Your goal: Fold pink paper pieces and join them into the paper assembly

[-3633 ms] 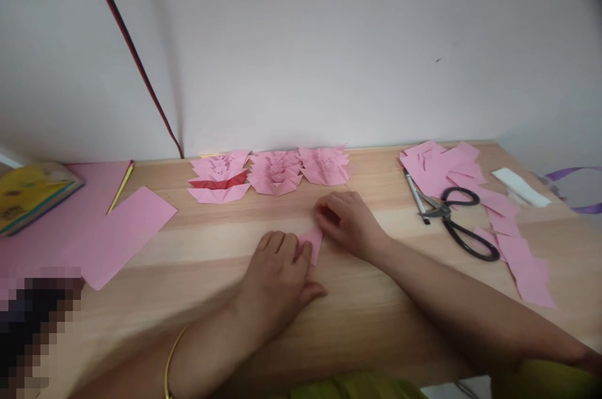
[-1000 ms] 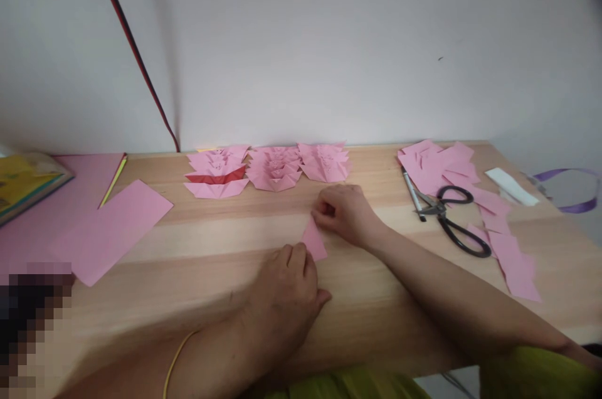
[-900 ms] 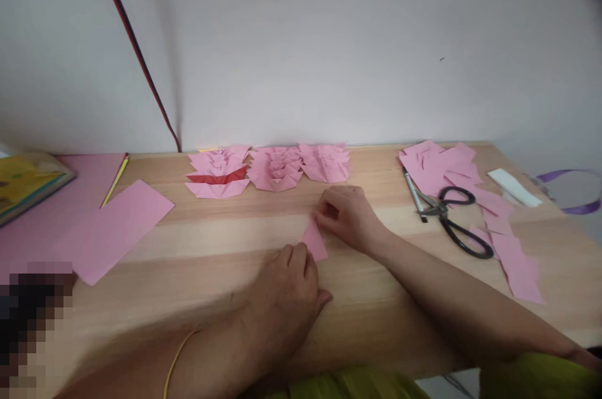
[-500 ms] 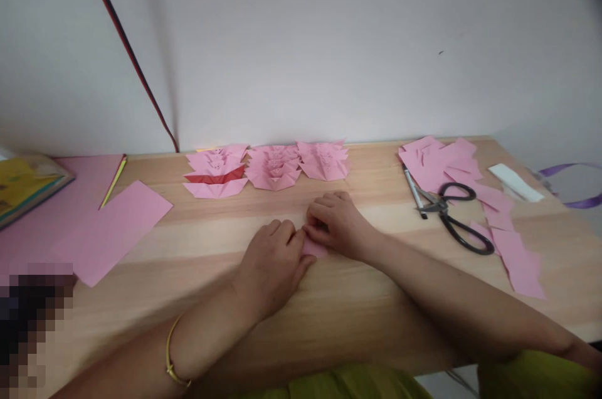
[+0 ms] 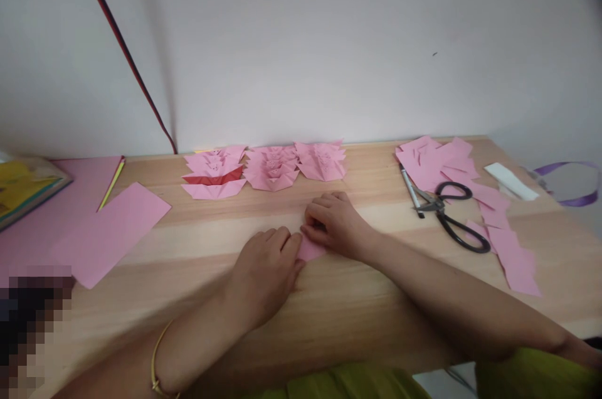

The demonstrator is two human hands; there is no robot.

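Left hand (image 5: 266,273), right hand (image 5: 339,226) holding pink paper (image 5: 311,250), folded shapes (image 5: 271,179) with illegible marks (image 5: 216,167)

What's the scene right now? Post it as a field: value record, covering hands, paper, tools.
left hand: fingers at left side of small pink paper
right hand: fingers at the same paper's upper right
grip: pinching or pressing, unclear
folded pieces: three groups near the wall, mostly pink, one red
scissors: right side, black handles spread
pen: beside the scissors
loose pink pieces: right side, overlapping
pink sheet: left side, flat
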